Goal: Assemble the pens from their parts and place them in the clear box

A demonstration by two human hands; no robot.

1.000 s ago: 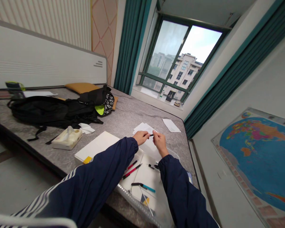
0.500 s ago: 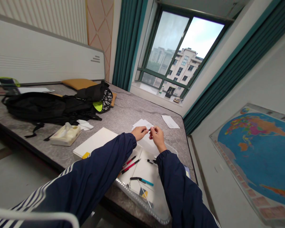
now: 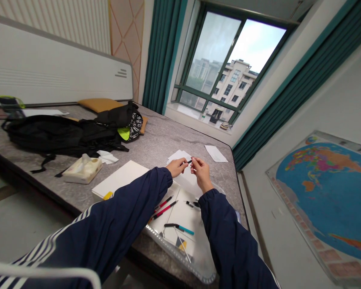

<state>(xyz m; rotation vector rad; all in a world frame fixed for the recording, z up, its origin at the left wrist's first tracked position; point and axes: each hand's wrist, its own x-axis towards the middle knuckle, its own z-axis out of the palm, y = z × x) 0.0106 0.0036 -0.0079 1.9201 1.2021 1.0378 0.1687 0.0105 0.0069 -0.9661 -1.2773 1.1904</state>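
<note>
Between my two hands, above the far part of a clear plastic tray, is a slim black pen. My left hand pinches one end of it, and the fingertips of my right hand close on the other end. Whether it is a whole pen or only a part, I cannot make out. White boxes or books lie in the tray below my wrists. On them rest red-and-black pens, a black-and-blue pen and small black pen pieces, partly hidden by my right sleeve.
Beside my left forearm lies a white box, with a tissue pack farther left. A black backpack sits at the back left. White paper sheets lie toward the window, and the table's right edge runs near my right arm.
The camera view has shifted slightly. Both hands stay pinched on the black pen; my right fingers have changed their hold a little, and more of the pen shows between the hands than half a second ago.
</note>
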